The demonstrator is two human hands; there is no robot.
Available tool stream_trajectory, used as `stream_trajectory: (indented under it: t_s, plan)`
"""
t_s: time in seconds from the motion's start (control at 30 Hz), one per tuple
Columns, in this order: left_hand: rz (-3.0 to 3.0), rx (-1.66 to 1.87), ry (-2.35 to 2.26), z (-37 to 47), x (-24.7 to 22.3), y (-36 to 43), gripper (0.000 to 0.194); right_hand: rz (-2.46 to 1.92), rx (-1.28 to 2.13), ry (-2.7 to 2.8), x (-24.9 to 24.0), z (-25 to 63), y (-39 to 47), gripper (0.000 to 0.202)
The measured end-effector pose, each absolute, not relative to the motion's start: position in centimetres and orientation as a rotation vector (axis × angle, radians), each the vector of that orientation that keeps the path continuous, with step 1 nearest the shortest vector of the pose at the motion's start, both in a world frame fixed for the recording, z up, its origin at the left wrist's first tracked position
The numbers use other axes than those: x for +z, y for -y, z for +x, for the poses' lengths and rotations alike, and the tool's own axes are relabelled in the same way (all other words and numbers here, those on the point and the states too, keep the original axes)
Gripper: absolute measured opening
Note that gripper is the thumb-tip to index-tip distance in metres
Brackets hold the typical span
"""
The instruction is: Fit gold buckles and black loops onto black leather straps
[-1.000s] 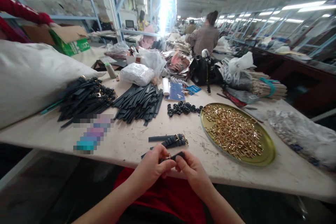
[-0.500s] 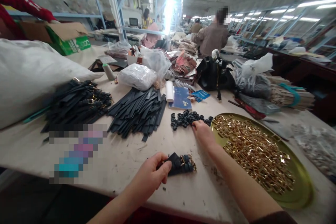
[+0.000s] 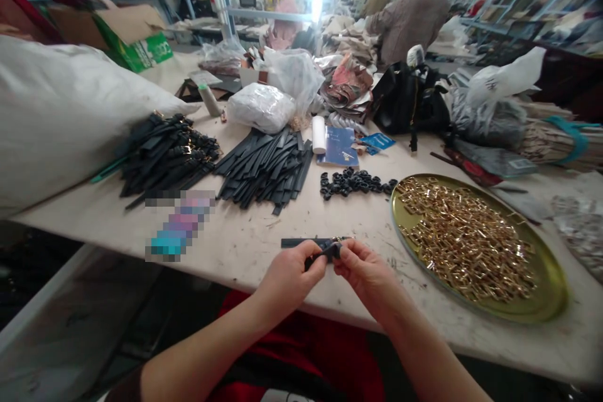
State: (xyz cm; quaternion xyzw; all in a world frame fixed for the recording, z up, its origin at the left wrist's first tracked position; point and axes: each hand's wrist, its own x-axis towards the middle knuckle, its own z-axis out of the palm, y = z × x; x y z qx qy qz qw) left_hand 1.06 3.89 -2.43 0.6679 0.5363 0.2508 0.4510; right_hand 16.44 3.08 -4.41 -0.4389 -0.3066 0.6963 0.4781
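Observation:
My left hand (image 3: pixel 293 267) is closed round a black strap (image 3: pixel 321 256) just above the table's front edge. Against the end of that strap, my right hand (image 3: pixel 365 267) pinches a small black strap loop (image 3: pixel 336 250); the fingers partly hide it. Just behind both hands another dark strap (image 3: pixel 298 242) lies flat, with a bit of gold metal at its right end. A heap of small black loops (image 3: pixel 353 182) sits farther back. To the right stands a round gold tray (image 3: pixel 549 304) filled with gold buckles (image 3: pixel 466 239).
Black straps (image 3: pixel 266 166) are piled at centre-left, with buckled straps (image 3: pixel 164 154) farther left beside a big white sack (image 3: pixel 70 119). Behind are a white roll (image 3: pixel 319 135), a blue booklet (image 3: pixel 340 147) and a black bag (image 3: pixel 409 103). Other people work beyond.
My right hand has left the heap of loops and come to my left hand, bringing a loop to the strap. The view has tilted down and shifted left.

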Motion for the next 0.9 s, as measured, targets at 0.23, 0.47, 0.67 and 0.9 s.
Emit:
stream_trajectory:
  t_s: [0.23, 0.47, 0.67, 0.9]
  plan:
    - [1.481, 0.391, -1.092, 0.4, -1.7, -0.9, 0.021, -1.163, 1.545, 1.016, -4.0, 16.8, 0.8, 0.024]
    - [1.626, 0.596, -1.043, 0.1, -0.7, 1.4, 0.027, -1.141, 1.635, 0.956, -3.7, 16.1, 2.7, 0.019]
    - [1.473, 0.619, -1.028, -0.5, -1.3, 1.8, 0.023, -1.029, 1.679, 0.917, -3.1, 15.1, 3.7, 0.026]
    - [1.565, 0.634, -1.222, -0.6, -1.9, 1.5, 0.024, -0.97, 1.792, 0.62, -3.4, 14.7, 3.5, 0.017]
